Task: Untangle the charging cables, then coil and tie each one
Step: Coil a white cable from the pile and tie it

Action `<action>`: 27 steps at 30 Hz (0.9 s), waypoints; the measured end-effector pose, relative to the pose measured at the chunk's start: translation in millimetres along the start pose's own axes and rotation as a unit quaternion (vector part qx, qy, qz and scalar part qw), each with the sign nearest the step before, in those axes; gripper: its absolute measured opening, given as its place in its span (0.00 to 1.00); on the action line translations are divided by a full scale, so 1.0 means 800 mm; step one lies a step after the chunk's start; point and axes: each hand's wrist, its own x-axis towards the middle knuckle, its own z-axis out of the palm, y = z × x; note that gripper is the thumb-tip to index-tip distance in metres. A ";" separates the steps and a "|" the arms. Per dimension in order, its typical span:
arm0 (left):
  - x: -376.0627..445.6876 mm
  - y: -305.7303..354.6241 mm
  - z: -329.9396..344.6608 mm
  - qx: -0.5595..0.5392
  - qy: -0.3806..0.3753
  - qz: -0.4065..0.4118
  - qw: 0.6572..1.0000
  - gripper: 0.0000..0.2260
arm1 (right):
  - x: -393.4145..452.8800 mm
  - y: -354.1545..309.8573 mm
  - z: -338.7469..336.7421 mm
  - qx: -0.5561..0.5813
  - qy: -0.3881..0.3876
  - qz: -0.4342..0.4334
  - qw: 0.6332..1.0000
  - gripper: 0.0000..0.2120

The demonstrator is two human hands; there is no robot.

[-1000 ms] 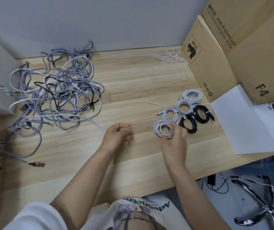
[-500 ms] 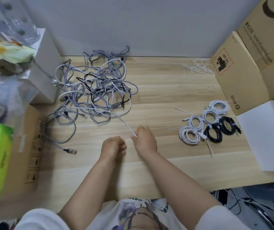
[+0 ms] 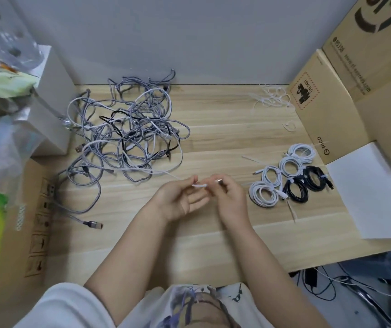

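While both hands pinch one white cable (image 3: 199,185) just right of the tangle (image 3: 128,138) | left hand (image 3: 180,200) nips it by fingertips, right hand (image 3: 230,197) grips the plug end | limp, light, likely snags: take it near the plug | six tied coils (image 3: 289,176) farther right on the counter (image 3: 213,233)

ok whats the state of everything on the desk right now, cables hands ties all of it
tangled cables: knotted heap, not coiled
white cable: runs out of the heap, end pinched between both hands
left hand: pinches the white cable
right hand: pinches the plug end
white coils: four, coiled and tied
black coils: two, coiled and tied
loose ties: unused pile
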 end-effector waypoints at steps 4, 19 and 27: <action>-0.005 0.024 -0.011 -0.130 0.023 0.048 0.990 0.12 | 0.013 -0.045 -0.019 0.409 0.079 0.133 0.900 0.12; -0.072 0.054 0.012 0.346 0.136 0.357 0.857 0.05 | 0.014 -0.066 -0.047 0.031 0.051 0.037 0.998 0.07; -0.125 0.033 0.071 0.571 -0.124 0.428 0.689 0.06 | 0.012 -0.076 -0.001 -0.043 -0.116 0.043 0.991 0.10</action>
